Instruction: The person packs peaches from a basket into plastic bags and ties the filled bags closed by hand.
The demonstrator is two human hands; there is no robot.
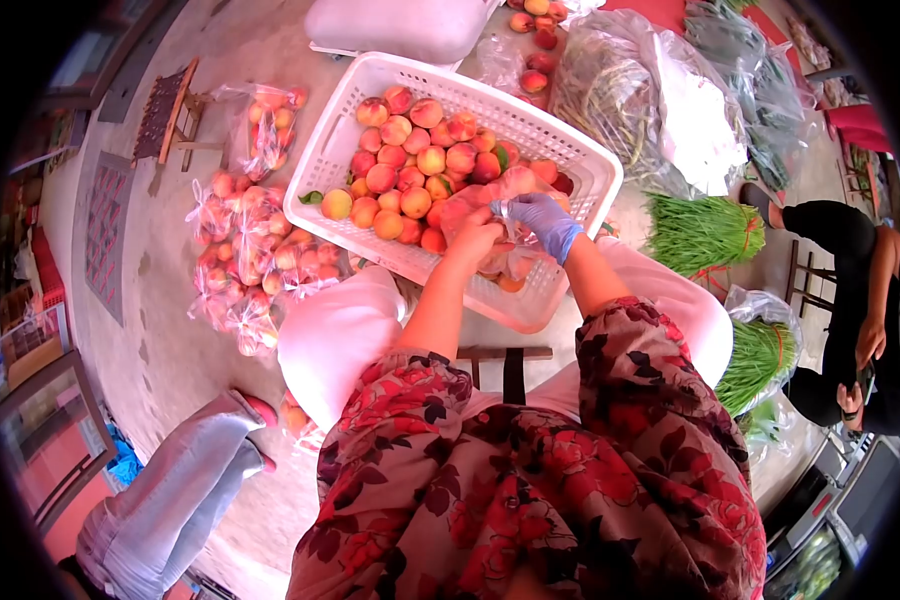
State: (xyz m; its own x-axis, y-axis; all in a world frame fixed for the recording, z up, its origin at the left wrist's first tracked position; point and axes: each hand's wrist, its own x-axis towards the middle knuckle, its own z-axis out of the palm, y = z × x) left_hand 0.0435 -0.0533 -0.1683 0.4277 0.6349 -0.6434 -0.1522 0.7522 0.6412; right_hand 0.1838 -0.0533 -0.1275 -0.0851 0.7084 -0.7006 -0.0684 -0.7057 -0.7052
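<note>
A white plastic crate (315, 165) in front of me holds many red and yellow peaches (410, 160), with a few green leaves among them. My left hand (478, 236), bare, is closed on the gathered top of a clear plastic bag (510, 262). In a pale blue-violet glove, my right hand (542, 220) grips the same bag close beside the left. The bag lies at the near right part of the crate, with peaches showing through it. My fingertips are partly hidden by the plastic.
Several filled peach bags (255, 250) lie left of the crate. Green bundles (705, 232) and large plastic bags of vegetables (610, 95) are at the right. One person (185, 490) stands at lower left; another (865, 310) sits at right. A low stool (180, 120) stands at upper left.
</note>
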